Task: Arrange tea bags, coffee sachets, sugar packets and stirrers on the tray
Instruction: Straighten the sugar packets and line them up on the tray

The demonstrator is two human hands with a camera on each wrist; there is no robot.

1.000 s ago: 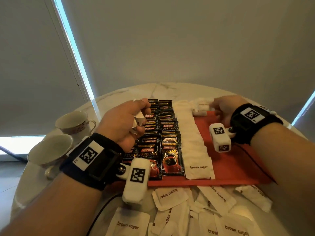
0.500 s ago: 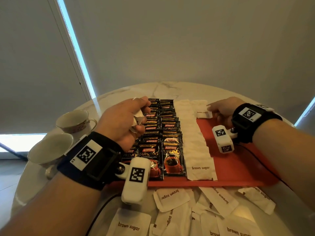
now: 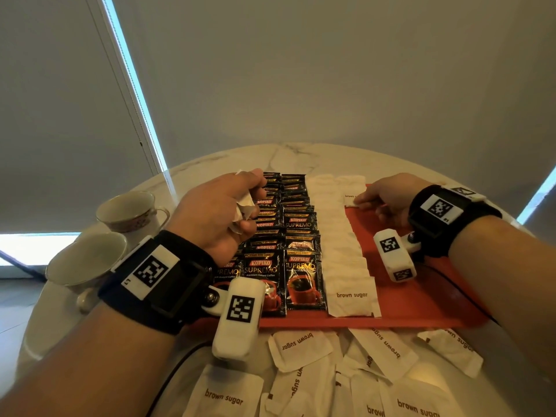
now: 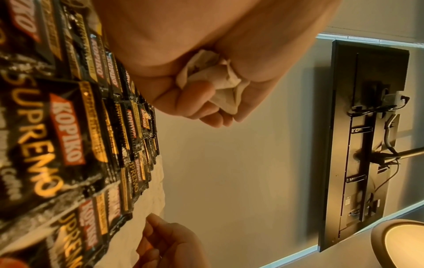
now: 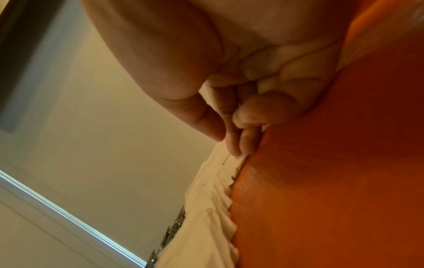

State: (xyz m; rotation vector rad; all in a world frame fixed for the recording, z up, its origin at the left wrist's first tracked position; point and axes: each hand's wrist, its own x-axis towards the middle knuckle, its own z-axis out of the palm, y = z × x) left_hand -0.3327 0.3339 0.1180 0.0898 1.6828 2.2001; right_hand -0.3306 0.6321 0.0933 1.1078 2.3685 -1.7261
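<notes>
Left hand (image 3: 219, 212) is curled round a crumpled wad of white packets (image 3: 244, 208), count inside not readable; it hovers over the left coffee column. The left wrist view confirms it: fingers closed on the wad (image 4: 213, 79). Right hand (image 3: 388, 197) has fingertips (image 5: 238, 145) pressing flat on one sugar packet (image 3: 350, 192) at the far end of the red tray (image 3: 421, 299), just right of the sugar column; thumb is off it, fingers mostly straight, no pinch visible. On the tray: three columns of black Kopiko Supremo coffee sachets (image 3: 304, 281), each overlapped like shingles, leftmost mostly hidden by the left wrist; exact sachet count not readable, roughly ten visible per clear column. Sachets are glossy black with gold lettering and a red cup print. Right of them, touching, is one column of white sugar packets (image 3: 346, 260), shingled the same way, too tightly overlapped to count; the nearest reads "brown sugar" upright. Right half of the tray is bare red. Loose sugar packets (image 3: 301, 347) lie on the table (image 3: 294, 158) in front of the tray, about eight or nine visible, overlapping, at mixed angles, white with serrated ends and brown print. Two teacups (image 3: 132, 210) sit on the table left of the tray, near each other. Table is white marble, round.
</notes>
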